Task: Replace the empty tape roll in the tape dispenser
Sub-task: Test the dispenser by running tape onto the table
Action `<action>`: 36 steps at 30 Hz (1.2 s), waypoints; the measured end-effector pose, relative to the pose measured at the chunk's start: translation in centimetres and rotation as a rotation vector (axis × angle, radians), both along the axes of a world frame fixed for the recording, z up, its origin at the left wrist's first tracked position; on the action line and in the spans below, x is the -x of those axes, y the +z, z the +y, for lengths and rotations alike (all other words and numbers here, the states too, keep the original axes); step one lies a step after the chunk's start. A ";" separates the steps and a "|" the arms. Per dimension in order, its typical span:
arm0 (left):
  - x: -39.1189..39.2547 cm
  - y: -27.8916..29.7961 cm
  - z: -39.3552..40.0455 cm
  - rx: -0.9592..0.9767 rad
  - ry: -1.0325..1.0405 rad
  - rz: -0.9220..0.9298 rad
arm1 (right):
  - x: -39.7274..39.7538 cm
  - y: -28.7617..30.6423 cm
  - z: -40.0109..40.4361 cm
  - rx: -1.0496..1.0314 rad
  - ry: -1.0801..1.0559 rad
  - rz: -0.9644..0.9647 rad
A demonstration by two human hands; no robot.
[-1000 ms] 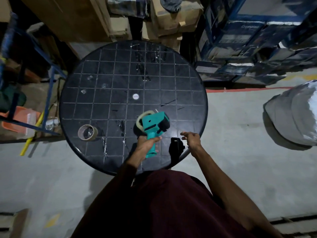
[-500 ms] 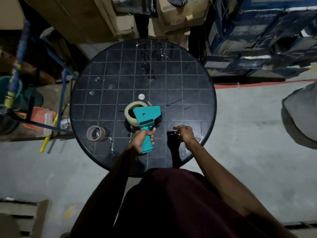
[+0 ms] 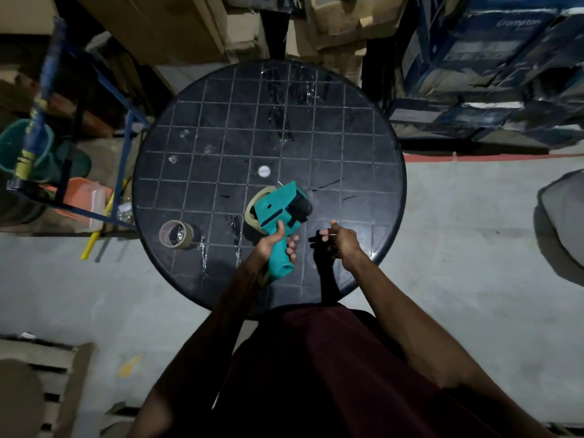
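Observation:
My left hand (image 3: pixel 274 245) grips the handle of a teal tape dispenser (image 3: pixel 275 213), held tilted above the near part of the round black table (image 3: pixel 363 147). A pale tape roll (image 3: pixel 256 206) sits mounted on the dispenser's left side. My right hand (image 3: pixel 339 240) hovers just to the right of the dispenser with fingers spread and nothing in it. An empty brown cardboard tape core (image 3: pixel 175 234) lies flat on the table's near left.
Bits of clear tape (image 3: pixel 284 121) stick to the tabletop. A blue metal rack (image 3: pixel 72 128) stands to the left, cardboard boxes (image 3: pixel 335 23) behind, blue cartons (image 3: pixel 493 64) at the right. A grey sack (image 3: pixel 562 216) lies on the floor at far right.
The dispenser has tilted to the right in my left hand. My right hand opened its fingers and stayed beside it. The camera view shifted slightly.

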State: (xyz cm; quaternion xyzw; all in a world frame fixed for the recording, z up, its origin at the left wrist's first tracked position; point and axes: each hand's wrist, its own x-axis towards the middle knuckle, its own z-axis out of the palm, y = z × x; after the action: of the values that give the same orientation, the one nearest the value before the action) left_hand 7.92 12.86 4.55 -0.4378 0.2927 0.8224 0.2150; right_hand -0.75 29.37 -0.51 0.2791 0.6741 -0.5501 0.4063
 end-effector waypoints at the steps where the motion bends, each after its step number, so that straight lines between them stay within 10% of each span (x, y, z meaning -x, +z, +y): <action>1: 0.0 0.0 0.3 0.013 0.016 -0.004 | -0.1 -0.1 0.2 0.009 -0.004 -0.016; 36: -11.2 -1.6 0.3 0.584 -0.354 0.212 | -8.4 2.8 -0.2 -0.093 0.164 -0.093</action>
State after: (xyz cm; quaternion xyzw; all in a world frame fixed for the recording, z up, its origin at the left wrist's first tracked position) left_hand 19.07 13.11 2.91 -0.3355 0.6075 0.6950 0.1881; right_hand 7.68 29.14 2.26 0.2669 0.6999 -0.4695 0.4674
